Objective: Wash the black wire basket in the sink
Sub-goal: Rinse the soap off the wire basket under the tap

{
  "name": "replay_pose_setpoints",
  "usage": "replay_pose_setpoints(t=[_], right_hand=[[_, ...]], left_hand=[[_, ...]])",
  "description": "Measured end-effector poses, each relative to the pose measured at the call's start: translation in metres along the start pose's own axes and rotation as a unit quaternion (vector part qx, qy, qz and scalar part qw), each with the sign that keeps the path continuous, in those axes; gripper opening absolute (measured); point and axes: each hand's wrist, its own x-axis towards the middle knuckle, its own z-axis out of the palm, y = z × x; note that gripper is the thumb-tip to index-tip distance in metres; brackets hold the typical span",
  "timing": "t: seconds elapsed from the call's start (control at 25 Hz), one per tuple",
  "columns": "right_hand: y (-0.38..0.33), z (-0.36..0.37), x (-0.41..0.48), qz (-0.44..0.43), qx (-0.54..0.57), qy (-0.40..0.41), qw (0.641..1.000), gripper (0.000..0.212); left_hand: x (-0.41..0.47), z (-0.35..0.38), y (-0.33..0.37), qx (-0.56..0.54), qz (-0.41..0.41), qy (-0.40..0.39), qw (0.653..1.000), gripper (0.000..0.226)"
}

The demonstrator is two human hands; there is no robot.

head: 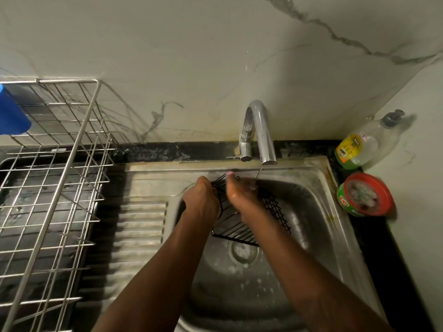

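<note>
Centrally, the black wire basket [278, 213] is held tilted above the bowl of the sink [314, 212], clear of the bottom, with its far edge just below the tap [260, 130]. One side panel is diamond mesh; the base is made of parallel wires.

The left grip [201, 200] holds the basket's left edge, its fingers curled round the wire. The right grip [239, 194] lies on top of the basket, thumb pointing toward the back rim of the sink. It is motion-blurred, so it is not possible to tell whether its fingers clasp a wire or only press on it. Both forearms are bare and reach in from the lower edge.

A thin stream of water [258, 174] falls from the spout just beside the right grip. The drain [243, 251] lies below the basket's near edge. A ribbed drainboard [141, 226] adjoins the bowl on the left.

Further left, a steel wire dish rack [60, 178] stands on a dark tray and holds a blue object [12, 113] at its far corner. On the black counter [388, 248] to the right of the sink stand a pump bottle [364, 142] with green liquid at its base and a round tub [366, 195] with a red rim. A veined marble wall [191, 56] rises behind the tap.
</note>
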Motion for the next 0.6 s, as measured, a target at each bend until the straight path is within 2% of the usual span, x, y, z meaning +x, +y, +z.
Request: replay_pose_setpoints(t=[0.08, 0.16, 0.24, 0.32, 0.36, 0.48, 0.56, 0.6], right_hand=[[-0.009, 0.006, -0.018, -0.075, -0.066, -0.012, 0.995, 0.084], [-0.008, 0.001, -0.028, -0.105, -0.088, -0.002, 0.991, 0.085], [0.022, -0.013, -0.013, -0.169, -0.08, -0.066, 0.98, 0.081], [0.061, -0.025, -0.009, -0.218, -0.054, -0.088, 0.971, 0.078], [0.075, -0.033, -0.008, -0.195, -0.045, -0.079, 0.977, 0.08], [0.078, -0.049, 0.003, -0.064, -0.065, -0.065, 0.994, 0.077], [0.041, -0.046, 0.004, -0.041, -0.058, -0.113, 0.991, 0.067], [0.015, -0.044, -0.004, -0.049, -0.069, -0.136, 0.987, 0.062]], left_hand=[[0.001, -0.01, 0.0, 0.026, 0.001, -0.06, 0.998, 0.016], [0.008, -0.013, 0.0, 0.035, -0.008, -0.019, 0.999, 0.014], [0.019, -0.016, -0.001, 0.008, -0.015, -0.002, 1.0, 0.013], [0.016, -0.016, 0.005, -0.06, -0.007, 0.005, 0.998, 0.016], [0.015, -0.018, 0.005, -0.096, -0.012, 0.025, 0.995, 0.016], [0.008, -0.02, 0.008, -0.067, -0.019, 0.057, 0.996, 0.023], [0.001, -0.023, 0.01, 0.013, 0.004, 0.059, 0.998, 0.024], [-0.005, -0.029, 0.01, 0.099, 0.03, 0.069, 0.992, 0.02]])
